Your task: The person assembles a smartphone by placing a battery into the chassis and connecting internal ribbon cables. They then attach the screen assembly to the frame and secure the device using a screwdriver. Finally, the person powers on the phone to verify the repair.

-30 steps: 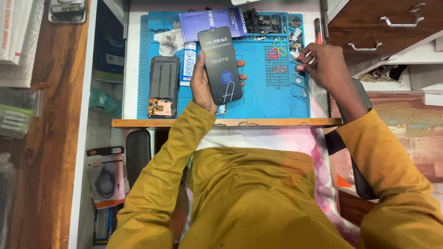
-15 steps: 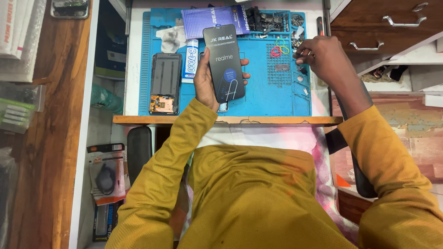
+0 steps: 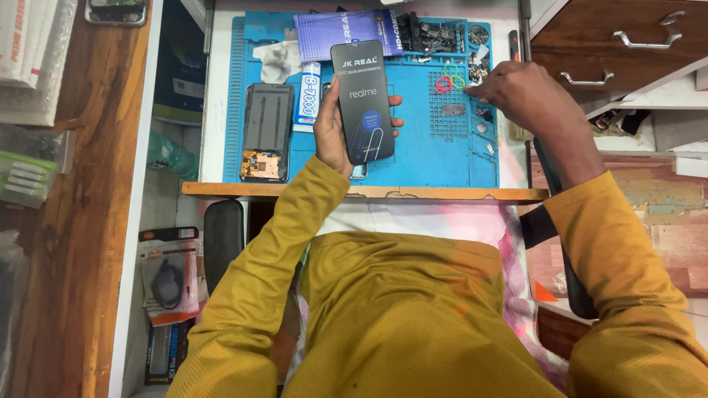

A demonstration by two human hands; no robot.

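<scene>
My left hand [image 3: 330,133] grips a black phone display panel [image 3: 361,103] with a printed protective film, holding it upright above the blue work mat [image 3: 420,147]. My right hand [image 3: 520,92] rests at the mat's right side, fingers curled down among small parts near the coloured rubber bands [image 3: 448,79]; whether it pinches anything is hidden. An opened phone body [image 3: 265,131] with an exposed board at its lower end lies face down on the mat, left of my left hand. A white glue tube [image 3: 307,103] lies between them.
A purple packet [image 3: 343,33] and a pile of dark small parts [image 3: 435,33] sit at the mat's far edge. Wooden drawers with metal handles [image 3: 619,44] stand at right. A wooden shelf [image 3: 66,221] with packaged goods runs along the left.
My left hand has tilted and shifted the display panel slightly. My right hand stayed at the mat's right side, moving a little among the small parts.
</scene>
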